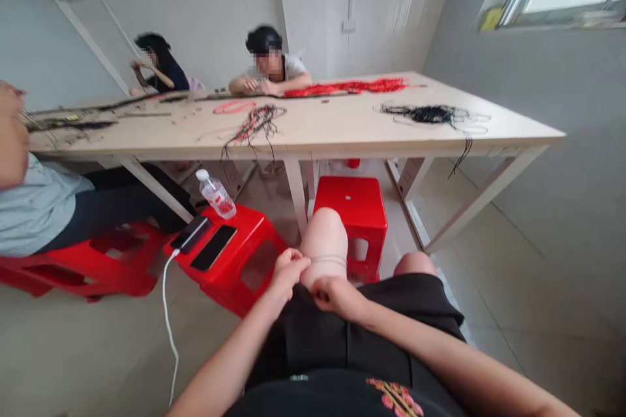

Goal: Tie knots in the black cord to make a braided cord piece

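Observation:
A thin greyish cord (328, 259) runs in a couple of strands across my bare leg just behind the knee. My left hand (289, 272) pinches the cord at the leg's left side, thumb and forefinger together. Closer to my body, my right hand (337, 296) rests over the same thigh with its fingers curled closed. Whatever lies between those fingers is hidden or too small to make out.
Ahead stands a long table (337, 127) bearing black cords (430, 114), red cords (357, 86) and a mixed bundle (257, 122). A red stool (249, 225) holds a bottle (216, 194) and phone (214, 248). Another stool (348, 199) is beyond my knee. Several people sit around.

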The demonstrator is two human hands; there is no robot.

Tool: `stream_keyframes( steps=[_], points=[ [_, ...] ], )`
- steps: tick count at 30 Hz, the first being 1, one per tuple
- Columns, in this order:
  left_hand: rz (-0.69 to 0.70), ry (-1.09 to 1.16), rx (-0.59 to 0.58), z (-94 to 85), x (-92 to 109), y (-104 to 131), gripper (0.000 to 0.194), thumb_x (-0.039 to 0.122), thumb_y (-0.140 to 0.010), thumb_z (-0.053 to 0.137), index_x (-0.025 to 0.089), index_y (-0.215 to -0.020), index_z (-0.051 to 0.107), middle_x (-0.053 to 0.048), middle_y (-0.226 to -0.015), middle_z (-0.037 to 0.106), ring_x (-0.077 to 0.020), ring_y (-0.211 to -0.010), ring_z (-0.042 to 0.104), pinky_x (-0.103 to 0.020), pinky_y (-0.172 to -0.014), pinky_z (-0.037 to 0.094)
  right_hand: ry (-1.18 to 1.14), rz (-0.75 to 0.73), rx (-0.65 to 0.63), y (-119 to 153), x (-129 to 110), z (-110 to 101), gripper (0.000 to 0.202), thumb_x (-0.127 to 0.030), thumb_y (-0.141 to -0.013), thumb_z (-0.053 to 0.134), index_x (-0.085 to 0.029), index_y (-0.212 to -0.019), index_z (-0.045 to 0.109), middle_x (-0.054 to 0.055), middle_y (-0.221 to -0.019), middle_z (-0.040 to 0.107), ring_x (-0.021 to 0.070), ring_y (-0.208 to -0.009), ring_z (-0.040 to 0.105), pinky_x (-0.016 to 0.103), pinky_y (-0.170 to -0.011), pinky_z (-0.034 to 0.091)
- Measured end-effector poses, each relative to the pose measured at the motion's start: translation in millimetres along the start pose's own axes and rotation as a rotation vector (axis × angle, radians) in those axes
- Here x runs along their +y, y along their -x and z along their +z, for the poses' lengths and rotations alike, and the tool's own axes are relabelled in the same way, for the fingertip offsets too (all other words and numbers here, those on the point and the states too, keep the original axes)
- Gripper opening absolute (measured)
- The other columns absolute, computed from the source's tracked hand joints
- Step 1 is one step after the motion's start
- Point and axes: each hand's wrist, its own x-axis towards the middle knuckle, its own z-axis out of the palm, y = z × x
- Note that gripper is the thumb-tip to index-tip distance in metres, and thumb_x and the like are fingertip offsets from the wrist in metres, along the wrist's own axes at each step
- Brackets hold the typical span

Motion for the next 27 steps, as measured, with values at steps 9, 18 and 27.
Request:
stream_keyframes(
  steps=[9, 18, 27],
  points=[
    [-0.089, 0.041, 0.008, 7.8, -7.7, -22.6, 0.022, 0.016, -0.055, 0.064, 0.02, -0.066, 0.045, 0.009, -0.05, 0.043, -0.0051, -0.041, 0.036, -0.018, -0.04, 0.024, 0.491, 0.053, 0.316, -18.8, 28.4, 23.0, 0.072, -0.046, -0.09, 0.041, 0.0, -0.144, 0.024, 0.022, -0.152, 0.016, 0.0337, -0.142, 0.007, 0.056, -0.112, 0.008],
    [-0.104, 0.084, 0.005, 8.3, -6.6, -20.1, 0.022, 0.016, -0.054, 0.064, 0.02, -0.063, 0.044, 0.009, -0.048, 0.042, -0.0045, -0.041, 0.036, -0.017, -0.039, 0.02, 0.611, -0.013, 0.395, -10.3, 28.1, 23.1, 0.06, -0.043, -0.092, 0.039, -0.008, -0.14, 0.036, 0.019, -0.15, 0.025, 0.0355, -0.139, 0.014, 0.054, -0.109, 0.013],
    [-0.138, 0.146, -0.033, 5.9, -6.7, -20.9, 0.025, 0.017, -0.052, 0.068, 0.019, -0.062, 0.044, 0.008, -0.046, 0.042, -0.0039, -0.041, 0.035, -0.016, -0.039, 0.018, 0.563, 0.064, 0.364, -7.4, 18.7, 13.8, 0.04, -0.033, -0.093, 0.04, -0.018, -0.127, 0.054, 0.013, -0.111, 0.055, 0.027, -0.097, 0.045, 0.04, -0.081, 0.037]
  ],
)
